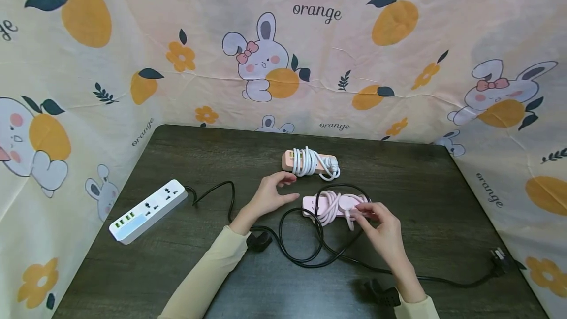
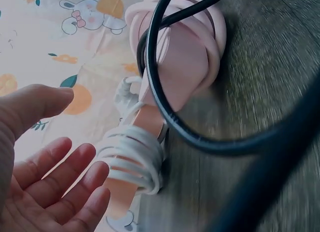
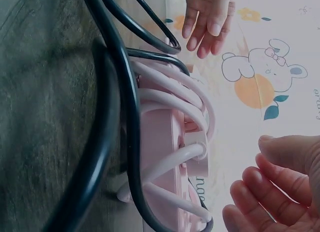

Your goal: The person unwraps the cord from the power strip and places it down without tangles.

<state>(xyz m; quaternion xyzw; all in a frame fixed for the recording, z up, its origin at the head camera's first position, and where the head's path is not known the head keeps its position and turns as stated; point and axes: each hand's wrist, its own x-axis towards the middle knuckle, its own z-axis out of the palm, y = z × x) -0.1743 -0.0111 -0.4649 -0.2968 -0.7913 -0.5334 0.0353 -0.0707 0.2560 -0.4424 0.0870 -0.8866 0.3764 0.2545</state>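
My left hand is held with fingers spread between the peach power strip and the pink power strip, holding nothing. White cable is wound round the peach strip. Pink cable wraps the pink one, its round plug on top. Near that plug is my right hand; the right wrist view shows its relaxed fingers apart from the strip, with nothing in them. A black cord lies in loose loops, partly over the pink strip.
At the left lies a white power strip, from which the black cord runs across the dark table to a plug near the right edge. A patterned cloth hangs behind and along the sides.
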